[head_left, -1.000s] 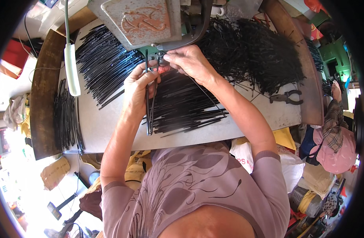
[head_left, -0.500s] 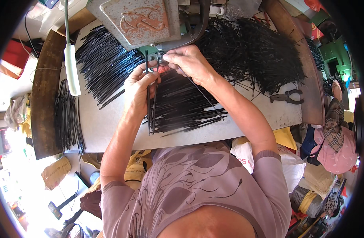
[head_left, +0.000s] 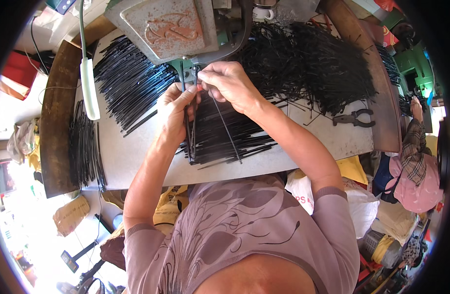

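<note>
My left hand [head_left: 175, 109] is closed round a couple of thin black rods [head_left: 187, 128] that stand nearly upright between thumb and fingers. To its right, my right hand [head_left: 231, 84] pinches with thumb and forefinger near the rods' upper ends. Another thin black rod [head_left: 227, 126] slants down from under my right hand toward the table's front. Both hands work just below a grey bench machine [head_left: 173, 30] with a worn red emblem on its cover. The exact joint between the fingertips is hidden. Under the hands lies a pile of black rods [head_left: 220, 130].
A neat bundle of rods [head_left: 132, 83] lies at the left, a tangled heap [head_left: 313, 68] at the right. Black-handled pliers [head_left: 354, 118] rest on the white tabletop [head_left: 136, 169]. A white lamp tube [head_left: 89, 88] hangs left. A co-worker's plaid sleeve [head_left: 413, 152] shows far right.
The slanting rod under my right hand has swung its lower end left and nearer to me. My right hand has turned slightly, its fingers more curled. My left hand has barely shifted.
</note>
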`<state>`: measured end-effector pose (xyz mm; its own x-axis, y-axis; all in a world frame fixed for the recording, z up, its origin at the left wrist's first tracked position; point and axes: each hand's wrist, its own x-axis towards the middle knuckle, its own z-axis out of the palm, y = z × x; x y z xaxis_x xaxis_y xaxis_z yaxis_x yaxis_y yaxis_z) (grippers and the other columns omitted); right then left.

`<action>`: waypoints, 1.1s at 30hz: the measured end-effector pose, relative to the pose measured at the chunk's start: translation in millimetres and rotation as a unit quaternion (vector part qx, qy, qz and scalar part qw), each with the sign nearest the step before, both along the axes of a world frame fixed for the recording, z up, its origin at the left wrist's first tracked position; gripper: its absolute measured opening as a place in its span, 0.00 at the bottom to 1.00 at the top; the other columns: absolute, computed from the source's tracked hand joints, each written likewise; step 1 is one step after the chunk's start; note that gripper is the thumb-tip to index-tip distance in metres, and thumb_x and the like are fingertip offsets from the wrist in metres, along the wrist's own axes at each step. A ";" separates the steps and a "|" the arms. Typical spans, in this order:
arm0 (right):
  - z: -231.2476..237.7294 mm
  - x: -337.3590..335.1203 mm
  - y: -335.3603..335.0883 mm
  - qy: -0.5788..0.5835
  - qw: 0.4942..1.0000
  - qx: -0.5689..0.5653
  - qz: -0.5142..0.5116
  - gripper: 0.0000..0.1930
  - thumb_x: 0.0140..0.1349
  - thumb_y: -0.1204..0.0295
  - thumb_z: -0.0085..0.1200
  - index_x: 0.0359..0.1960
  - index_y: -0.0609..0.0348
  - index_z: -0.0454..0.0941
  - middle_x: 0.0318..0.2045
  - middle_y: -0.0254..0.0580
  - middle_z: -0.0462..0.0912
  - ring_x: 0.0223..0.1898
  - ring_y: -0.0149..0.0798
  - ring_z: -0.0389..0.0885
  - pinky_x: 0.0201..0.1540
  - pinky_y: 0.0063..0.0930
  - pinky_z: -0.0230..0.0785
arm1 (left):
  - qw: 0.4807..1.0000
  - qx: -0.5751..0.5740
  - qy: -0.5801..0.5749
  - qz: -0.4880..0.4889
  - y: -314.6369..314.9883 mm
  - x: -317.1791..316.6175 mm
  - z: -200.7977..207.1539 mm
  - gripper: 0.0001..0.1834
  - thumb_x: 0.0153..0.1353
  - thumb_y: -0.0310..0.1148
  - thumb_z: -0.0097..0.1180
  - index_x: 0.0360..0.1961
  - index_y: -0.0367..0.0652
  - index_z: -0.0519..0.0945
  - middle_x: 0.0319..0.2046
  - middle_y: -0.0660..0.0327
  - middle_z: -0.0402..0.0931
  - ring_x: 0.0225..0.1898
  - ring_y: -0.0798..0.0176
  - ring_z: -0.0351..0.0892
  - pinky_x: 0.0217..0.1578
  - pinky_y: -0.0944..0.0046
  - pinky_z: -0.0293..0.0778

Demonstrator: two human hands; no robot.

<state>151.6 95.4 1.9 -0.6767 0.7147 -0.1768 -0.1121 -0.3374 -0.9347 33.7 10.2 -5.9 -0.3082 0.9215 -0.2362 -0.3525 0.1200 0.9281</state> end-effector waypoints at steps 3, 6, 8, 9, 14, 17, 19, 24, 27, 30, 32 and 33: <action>-1.9 -5.8 -1.6 0.012 1.000 0.008 -0.024 0.09 0.56 0.75 0.46 0.20 0.66 0.70 0.15 0.36 0.71 0.11 0.21 0.62 0.10 0.14 0.50 | 1.000 0.011 0.004 0.013 1.9 1.5 -1.9 0.06 0.54 0.29 0.52 0.23 0.43 0.70 0.18 0.66 0.70 0.12 0.79 0.59 0.12 0.80 0.54; -7.4 -8.6 0.2 -0.011 1.000 0.028 -0.008 0.09 0.57 0.73 0.45 0.23 0.66 0.71 0.16 0.36 0.72 0.12 0.20 0.62 0.11 0.12 0.49 | 0.999 0.015 0.009 0.027 5.7 2.1 -2.1 0.05 0.53 0.28 0.53 0.24 0.43 0.70 0.18 0.65 0.70 0.12 0.78 0.60 0.11 0.80 0.54; -6.6 -9.5 -0.1 -0.014 0.999 0.027 -0.011 0.10 0.58 0.73 0.45 0.23 0.66 0.72 0.16 0.35 0.71 0.12 0.19 0.62 0.11 0.12 0.50 | 0.999 0.008 0.006 0.039 7.3 3.1 -1.4 0.05 0.53 0.28 0.53 0.24 0.42 0.69 0.18 0.64 0.70 0.12 0.78 0.60 0.11 0.80 0.54; -6.3 -9.8 -0.2 -0.016 0.999 0.026 -0.016 0.10 0.58 0.73 0.45 0.22 0.66 0.72 0.15 0.35 0.71 0.12 0.19 0.62 0.11 0.13 0.50 | 0.999 0.008 0.010 0.048 8.1 3.7 -1.4 0.06 0.52 0.27 0.53 0.26 0.42 0.68 0.17 0.64 0.70 0.12 0.78 0.60 0.11 0.79 0.54; -8.7 -8.3 1.9 -0.037 0.999 0.037 -0.015 0.10 0.58 0.71 0.45 0.24 0.66 0.72 0.16 0.36 0.73 0.13 0.21 0.65 0.12 0.13 0.54 | 0.998 0.007 0.005 0.066 11.6 4.4 1.9 0.09 0.50 0.25 0.54 0.28 0.42 0.66 0.16 0.62 0.69 0.11 0.77 0.59 0.10 0.78 0.52; -1.0 -1.1 3.7 -0.088 0.994 0.063 0.004 0.11 0.57 0.68 0.46 0.25 0.65 0.74 0.18 0.36 0.74 0.14 0.22 0.68 0.13 0.13 0.58 | 0.997 -0.022 0.000 0.069 11.7 0.9 4.6 0.09 0.49 0.24 0.55 0.26 0.42 0.65 0.16 0.62 0.69 0.11 0.77 0.58 0.09 0.78 0.52; -1.5 14.0 11.7 -0.150 0.980 0.129 0.027 0.11 0.56 0.66 0.48 0.28 0.63 0.75 0.20 0.36 0.75 0.16 0.23 0.71 0.14 0.13 0.60 | 0.998 -0.021 0.001 0.060 11.0 -2.7 3.7 0.09 0.49 0.24 0.55 0.26 0.42 0.65 0.16 0.62 0.69 0.11 0.77 0.58 0.10 0.78 0.52; 5.2 51.6 34.3 -0.161 0.977 0.129 -0.057 0.09 0.54 0.69 0.49 0.28 0.64 0.76 0.20 0.35 0.75 0.17 0.22 0.69 0.15 0.12 0.59 | 0.999 -0.012 0.026 0.044 5.8 -10.9 6.0 0.09 0.49 0.24 0.55 0.25 0.41 0.65 0.15 0.62 0.69 0.11 0.77 0.57 0.10 0.78 0.53; 9.6 73.7 41.9 -0.161 0.975 0.133 -0.077 0.08 0.55 0.71 0.49 0.28 0.64 0.76 0.19 0.34 0.74 0.17 0.21 0.69 0.15 0.12 0.58 | 0.998 -0.033 0.049 0.030 -2.0 -27.2 11.2 0.08 0.49 0.24 0.55 0.27 0.41 0.67 0.16 0.63 0.70 0.11 0.77 0.59 0.10 0.78 0.53; 12.3 92.3 48.2 -0.186 0.967 0.153 -0.079 0.08 0.54 0.71 0.49 0.29 0.64 0.76 0.19 0.34 0.74 0.17 0.21 0.68 0.15 0.12 0.58 | 0.985 -0.088 0.150 0.013 -27.2 -64.8 27.9 0.07 0.48 0.25 0.55 0.29 0.41 0.69 0.18 0.63 0.71 0.12 0.78 0.63 0.10 0.80 0.53; 12.2 104.5 52.7 -0.206 0.959 0.178 -0.077 0.08 0.54 0.71 0.50 0.29 0.64 0.76 0.19 0.33 0.74 0.17 0.21 0.68 0.15 0.11 0.58 | 0.894 -0.192 0.398 -0.074 -47.2 -101.5 37.3 0.11 0.48 0.27 0.55 0.33 0.38 0.71 0.21 0.60 0.73 0.18 0.71 0.70 0.15 0.75 0.62; 14.5 103.4 52.2 -0.226 0.952 0.198 -0.063 0.08 0.54 0.71 0.50 0.29 0.64 0.76 0.19 0.33 0.74 0.17 0.20 0.68 0.16 0.12 0.58 | 0.795 -0.199 0.571 -0.046 -65.1 -114.3 35.1 0.13 0.48 0.30 0.56 0.35 0.36 0.71 0.24 0.58 0.74 0.22 0.67 0.72 0.20 0.71 0.65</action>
